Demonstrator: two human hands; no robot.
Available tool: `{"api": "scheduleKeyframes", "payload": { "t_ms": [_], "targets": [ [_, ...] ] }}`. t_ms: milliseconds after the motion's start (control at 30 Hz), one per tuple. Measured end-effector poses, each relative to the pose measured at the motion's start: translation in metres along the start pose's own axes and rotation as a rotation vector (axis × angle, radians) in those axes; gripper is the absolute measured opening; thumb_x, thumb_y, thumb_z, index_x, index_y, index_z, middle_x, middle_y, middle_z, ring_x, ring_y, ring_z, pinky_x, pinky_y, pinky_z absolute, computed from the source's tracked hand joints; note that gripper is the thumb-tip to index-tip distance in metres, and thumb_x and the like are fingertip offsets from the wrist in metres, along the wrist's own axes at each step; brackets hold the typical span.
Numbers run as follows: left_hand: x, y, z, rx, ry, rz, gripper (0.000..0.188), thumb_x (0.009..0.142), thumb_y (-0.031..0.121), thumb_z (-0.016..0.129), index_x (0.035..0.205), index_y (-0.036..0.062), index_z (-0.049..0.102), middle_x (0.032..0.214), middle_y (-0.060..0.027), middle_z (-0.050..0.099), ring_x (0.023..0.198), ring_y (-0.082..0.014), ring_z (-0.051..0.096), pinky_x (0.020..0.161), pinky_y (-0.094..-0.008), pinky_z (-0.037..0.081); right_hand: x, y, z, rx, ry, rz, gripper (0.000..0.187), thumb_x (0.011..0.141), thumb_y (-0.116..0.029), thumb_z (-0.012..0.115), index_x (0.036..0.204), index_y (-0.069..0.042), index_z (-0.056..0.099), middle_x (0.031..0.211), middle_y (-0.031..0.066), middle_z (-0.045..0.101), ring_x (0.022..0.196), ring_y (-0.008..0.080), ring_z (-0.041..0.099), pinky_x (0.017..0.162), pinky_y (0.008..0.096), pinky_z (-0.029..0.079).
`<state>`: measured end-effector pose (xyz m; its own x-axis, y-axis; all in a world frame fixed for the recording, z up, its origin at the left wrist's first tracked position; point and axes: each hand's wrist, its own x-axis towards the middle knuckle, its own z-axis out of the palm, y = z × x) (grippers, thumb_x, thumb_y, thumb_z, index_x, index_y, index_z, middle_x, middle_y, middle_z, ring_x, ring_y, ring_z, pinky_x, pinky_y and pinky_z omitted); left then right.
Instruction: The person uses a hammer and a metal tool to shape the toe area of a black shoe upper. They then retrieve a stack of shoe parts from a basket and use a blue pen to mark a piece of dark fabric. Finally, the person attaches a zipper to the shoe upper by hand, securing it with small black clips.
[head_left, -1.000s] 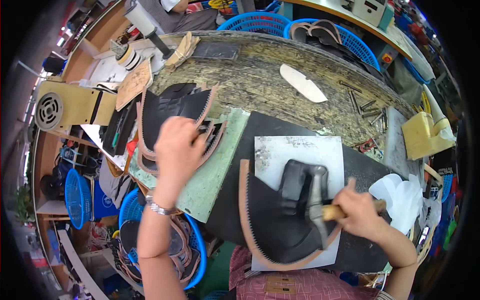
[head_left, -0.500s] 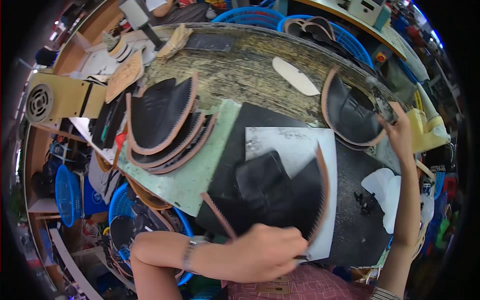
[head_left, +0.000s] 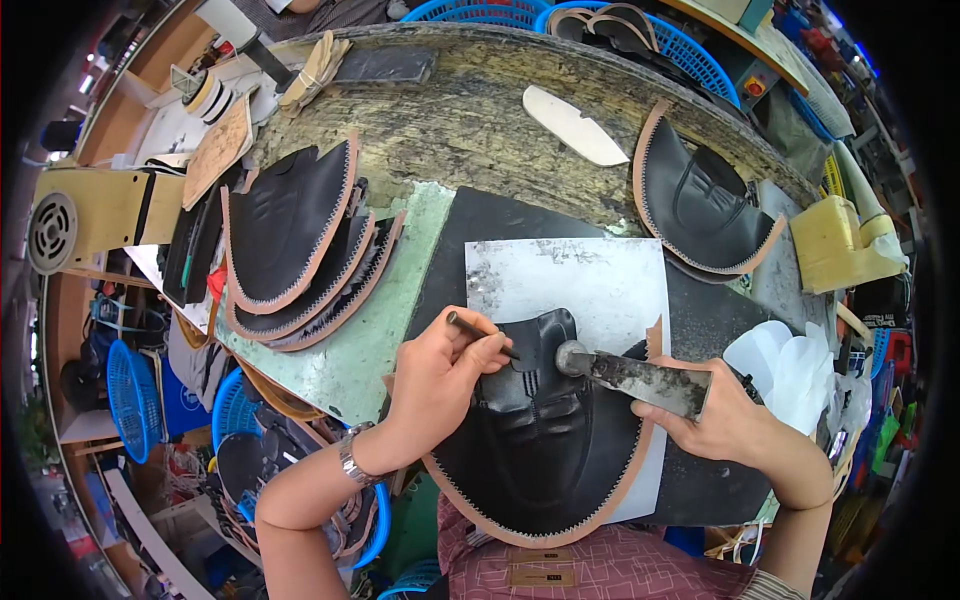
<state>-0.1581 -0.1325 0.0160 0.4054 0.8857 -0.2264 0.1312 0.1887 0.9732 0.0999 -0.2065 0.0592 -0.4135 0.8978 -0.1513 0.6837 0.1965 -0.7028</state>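
A black leather shoe upper [head_left: 535, 470] with a brown zigzag-stitched edge lies in front of me, partly on a white board [head_left: 550, 262]. My left hand [head_left: 438, 375] pinches a thin dark metal punch [head_left: 480, 334], its lower end slanting onto the upper's tongue. In my right hand [head_left: 735, 425] is a hammer [head_left: 640, 380], held level with its rounded metal head just right of the punch. A small gap shows between the head and the punch. My right fingers are partly hidden behind the hammer.
More uppers are stacked at the left [head_left: 290, 235] and others lie at the far right [head_left: 700, 205]. A pale flat template [head_left: 572, 125] rests on the worn bench. Beyond the right-hand uppers stands a yellow container [head_left: 845, 245]; white sheets [head_left: 775, 360] lie nearer.
My right hand has come from the far right uppers to the middle, bringing the hammer. My left hand has moved forward from the near edge onto the upper, which now lies turned and flatter.
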Motion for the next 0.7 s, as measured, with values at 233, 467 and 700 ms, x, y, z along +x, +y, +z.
{"api": "scheduleKeyframes", "payload": {
  "t_ms": [233, 467, 700],
  "targets": [
    [0.005, -0.012, 0.003, 0.048, 0.063, 0.052, 0.011, 0.093, 0.008, 0.052, 0.094, -0.0029, 0.05, 0.086, -0.0126, 0.066, 0.074, -0.0141, 0.064, 0.066, -0.0238, 0.052, 0.003, -0.008, -0.005, -0.141, -0.011, 0.018, 0.014, 0.074, -0.005, 0.063, 0.088, -0.002, 0.062, 0.088, 0.0113, 0.062, 0.062, 0.0305, 0.061, 0.054, 0.0362, 0.051],
    [-0.001, -0.052, 0.007, 0.628, 0.228, 0.55, 0.01, 0.083, 0.007, 0.062, 0.088, 0.0032, 0.054, 0.064, -0.008, 0.059, 0.055, -0.02, 0.06, 0.048, -0.0285, 0.047, 0.014, -0.017, -0.026, 0.371, 0.114, -0.274, 0.02, 0.076, -0.019, 0.069, 0.079, -0.003, 0.059, 0.075, 0.0107, 0.061, 0.067, 0.028, 0.059, 0.059, 0.0373, 0.045],
    [0.007, -0.015, 0.004, 0.222, 0.082, 0.167, 0.011, 0.092, 0.01, 0.052, 0.09, -0.0012, 0.054, 0.08, -0.0118, 0.066, 0.069, -0.0144, 0.065, 0.062, -0.0254, 0.052, 0.004, 0.005, 0.007, -0.139, 0.156, -0.045, 0.016, 0.082, -0.02, 0.062, 0.087, -0.007, 0.068, 0.077, 0.0149, 0.063, 0.055, 0.0321, 0.059, 0.05, 0.0383, 0.047]
  ]
}}
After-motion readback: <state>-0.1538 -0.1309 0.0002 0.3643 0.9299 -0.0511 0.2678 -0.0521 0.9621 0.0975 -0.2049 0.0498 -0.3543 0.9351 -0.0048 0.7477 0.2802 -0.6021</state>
